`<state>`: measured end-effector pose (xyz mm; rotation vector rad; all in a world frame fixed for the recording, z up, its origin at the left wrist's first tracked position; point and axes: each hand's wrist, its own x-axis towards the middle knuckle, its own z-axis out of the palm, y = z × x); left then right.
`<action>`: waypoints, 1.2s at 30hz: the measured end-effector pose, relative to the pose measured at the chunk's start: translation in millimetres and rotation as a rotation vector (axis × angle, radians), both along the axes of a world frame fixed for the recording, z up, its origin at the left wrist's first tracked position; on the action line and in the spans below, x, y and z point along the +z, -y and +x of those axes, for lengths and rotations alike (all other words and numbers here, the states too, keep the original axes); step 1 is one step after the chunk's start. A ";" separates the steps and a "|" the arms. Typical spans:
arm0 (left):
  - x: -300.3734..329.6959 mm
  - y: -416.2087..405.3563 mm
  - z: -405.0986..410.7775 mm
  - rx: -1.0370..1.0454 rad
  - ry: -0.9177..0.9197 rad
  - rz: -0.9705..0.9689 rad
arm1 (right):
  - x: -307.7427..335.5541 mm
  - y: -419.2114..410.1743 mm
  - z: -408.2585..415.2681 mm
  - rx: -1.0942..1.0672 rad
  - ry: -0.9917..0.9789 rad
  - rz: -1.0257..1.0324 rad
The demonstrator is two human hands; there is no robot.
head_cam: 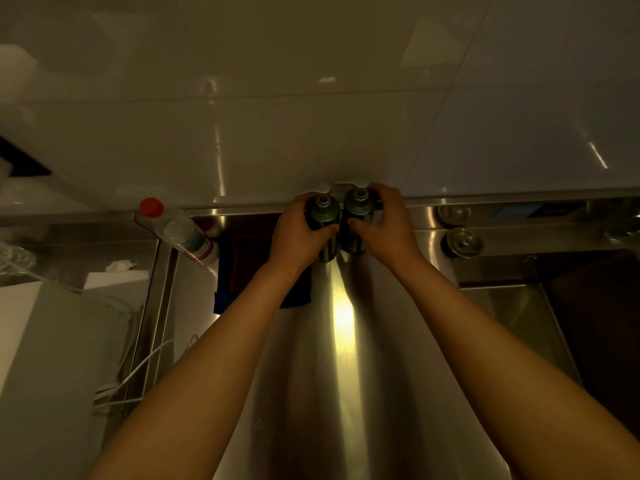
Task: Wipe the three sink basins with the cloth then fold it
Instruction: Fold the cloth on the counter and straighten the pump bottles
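The left hand (298,233) curls around one dark pump bottle (322,216) and the right hand (384,226) around its twin (358,207), both upright at the back wall of the steel counter (346,341), while the dark blue cloth (242,271) lies flat just left, partly under the left forearm

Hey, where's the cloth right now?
In the head view, the dark cloth lies on the steel counter, left of centre, partly under the left forearm, between the red-capped bottle and the two pump bottles.
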<state>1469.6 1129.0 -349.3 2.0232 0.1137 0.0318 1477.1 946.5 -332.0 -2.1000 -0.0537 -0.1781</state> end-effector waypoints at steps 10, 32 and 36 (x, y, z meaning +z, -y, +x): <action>31.4 -31.6 -36.0 0.091 0.120 -0.023 | 41.9 -26.8 -14.0 0.127 -0.012 0.030; 40.7 -207.7 -157.8 0.465 0.172 0.042 | 46.7 -233.6 -48.0 0.607 -0.160 0.009; 29.1 -219.1 -166.0 0.555 0.147 0.045 | 39.8 -259.3 -49.0 0.666 -0.189 0.008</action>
